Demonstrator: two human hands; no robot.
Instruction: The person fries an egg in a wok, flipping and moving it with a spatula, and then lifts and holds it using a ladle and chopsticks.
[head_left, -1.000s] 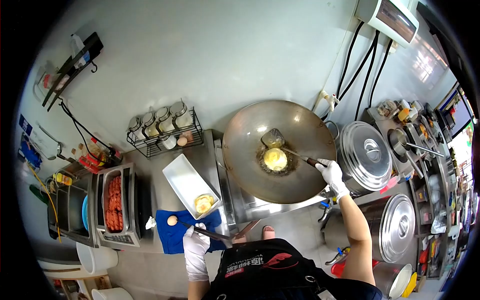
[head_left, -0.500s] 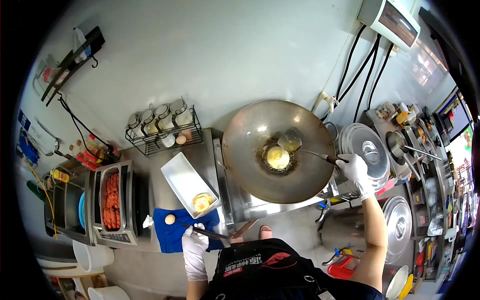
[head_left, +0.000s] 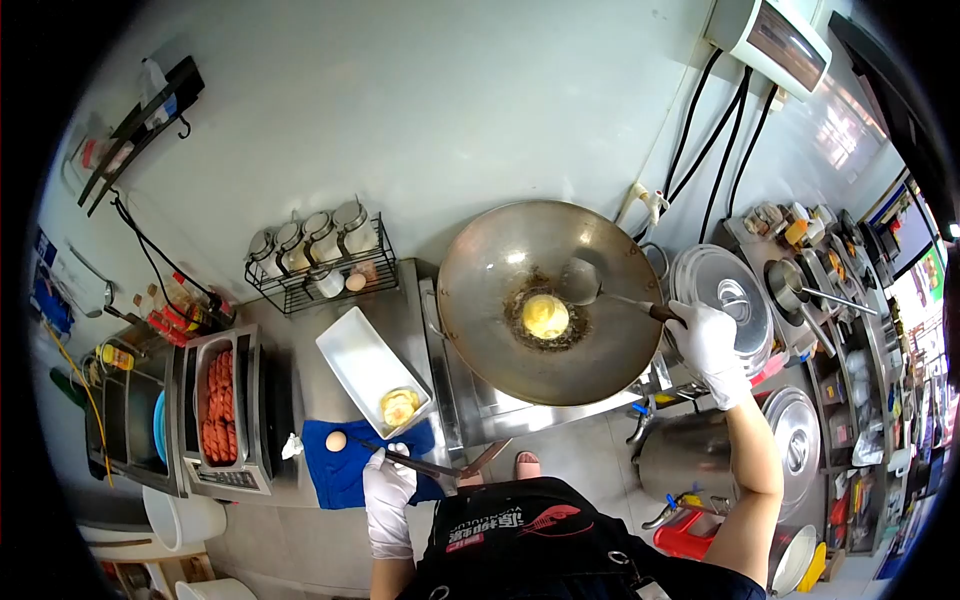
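Note:
My gloved right hand (head_left: 706,345) is closed round the dark handle of a wok spatula (head_left: 580,283). Its metal blade rests inside the big wok (head_left: 480,350), just beyond a yellow fried egg (head_left: 545,317) in bubbling oil. At the counter's front edge, my gloved left hand (head_left: 388,480) grips a long dark tool (head_left: 432,468) pointing right; I cannot make out its kind. Beneath that hand lies a blue cloth (head_left: 330,480) with a whole egg (head_left: 336,441) on it. Another fried egg (head_left: 399,406) sits in the near end of a white tray (head_left: 345,340).
A wire rack (head_left: 290,292) of lidded jars stands against the wall. Left of the cloth is a metal container of red sausage-like pieces (head_left: 218,405). A large lidded pot (head_left: 715,300) stands right of the wok. Below it is a tall steel pot (head_left: 680,462) with taps.
The spatula blade has shifted slightly away from the fried egg in the wok, so a small gap shows between them. The whole view has moved a little; my left hand keeps its hold.

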